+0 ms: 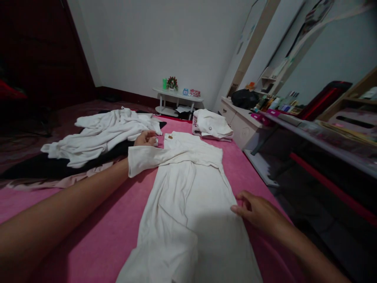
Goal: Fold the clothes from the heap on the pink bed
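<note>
A white long-sleeved garment (212,188) lies lengthwise on a pink bedspread (97,220), with a small brown tag (170,137) near its far end. One sleeve (176,155) is folded across the garment, and its cuff crosses my left wrist. Beyond that cuff, my left hand (145,138) has its fingers bent together beside a small white bit of cloth; what they grip is not clear. My right hand (249,206) is at the garment's right edge, thumb and forefinger apart, the other fingers curled. The near end of the garment runs out of view.
White clothes (103,135) lie heaped on dark and pale pink cloth at the left. A folded stack (212,124) sits at the bed's far right corner. Beyond stands a small white shelf table (179,94). A cluttered dresser (244,129) runs along the right.
</note>
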Motion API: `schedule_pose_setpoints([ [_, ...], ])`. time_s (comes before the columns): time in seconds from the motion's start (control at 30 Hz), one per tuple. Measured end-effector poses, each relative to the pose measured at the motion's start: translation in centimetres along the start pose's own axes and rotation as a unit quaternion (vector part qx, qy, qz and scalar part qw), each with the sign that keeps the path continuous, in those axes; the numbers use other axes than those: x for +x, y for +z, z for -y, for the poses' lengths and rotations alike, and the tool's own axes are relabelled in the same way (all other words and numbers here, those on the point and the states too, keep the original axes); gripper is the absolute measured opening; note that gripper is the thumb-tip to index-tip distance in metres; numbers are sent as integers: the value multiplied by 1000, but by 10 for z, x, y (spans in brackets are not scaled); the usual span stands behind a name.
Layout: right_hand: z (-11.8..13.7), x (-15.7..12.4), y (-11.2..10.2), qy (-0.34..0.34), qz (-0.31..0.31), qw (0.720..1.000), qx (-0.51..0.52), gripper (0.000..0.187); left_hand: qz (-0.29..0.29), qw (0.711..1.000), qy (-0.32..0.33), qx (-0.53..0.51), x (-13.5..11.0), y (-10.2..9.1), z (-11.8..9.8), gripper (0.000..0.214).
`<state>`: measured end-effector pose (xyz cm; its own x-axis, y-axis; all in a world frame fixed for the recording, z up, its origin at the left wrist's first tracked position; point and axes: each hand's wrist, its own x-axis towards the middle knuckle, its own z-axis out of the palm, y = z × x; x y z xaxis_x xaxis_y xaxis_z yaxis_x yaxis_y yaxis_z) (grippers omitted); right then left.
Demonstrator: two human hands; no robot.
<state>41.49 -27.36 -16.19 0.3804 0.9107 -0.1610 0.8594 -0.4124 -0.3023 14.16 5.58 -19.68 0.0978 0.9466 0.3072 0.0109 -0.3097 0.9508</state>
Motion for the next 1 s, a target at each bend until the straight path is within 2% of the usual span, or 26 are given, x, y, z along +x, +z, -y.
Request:
schedule_pose_setpoints([
  [0.03,-2,-6,4,16,7,1000,-13,30,31,999,6,14,-3,-1,-5,22],
  [0.1,0,-19,10,24,35,999,-21,25,131,989,25,70,-9,-2,-12,27],
  [0.17,6,-29,15,2,59,998,2,24,236,954,47,179,-17,-4,-16,38],
  [0.23,15,-35,17,-22,59,997,54,25,297,904,83,296,-27,-5,-15,58],
  [0.3,24,-37,18,-23,53,988,144,28,303,863,116,388,-37,-7,-13,75],
  [0.33,28,-37,19,-17,58,978,200,29,297,849,124,419,-42,-7,-12,73],
  [0.47,44,-31,24,-1,101,914,393,30,299,802,93,508,-46,-7,-21,35],
  [0.53,50,-28,29,-5,108,892,440,28,295,793,95,524,-37,-6,-33,32],
  [0.57,53,-27,31,-9,112,884,454,26,286,800,100,518,-31,-4,-41,33],
  [0.63,58,-27,32,-16,113,872,477,25,265,841,96,462,-15,0,-59,35],
  [0.73,66,-28,29,-20,110,861,497,29,239,934,35,262,9,15,-91,38],
  [0.8,70,-28,26,-21,111,856,504,33,221,969,-10,107,24,28,-114,35],
  [0.9,75,-28,25,-25,110,849,515,37,194,978,-51,-61,41,46,-146,21],
  [1.0,82,-33,27,-34,96,848,521,43,170,975,-78,-123,53,53,-166,15],
])
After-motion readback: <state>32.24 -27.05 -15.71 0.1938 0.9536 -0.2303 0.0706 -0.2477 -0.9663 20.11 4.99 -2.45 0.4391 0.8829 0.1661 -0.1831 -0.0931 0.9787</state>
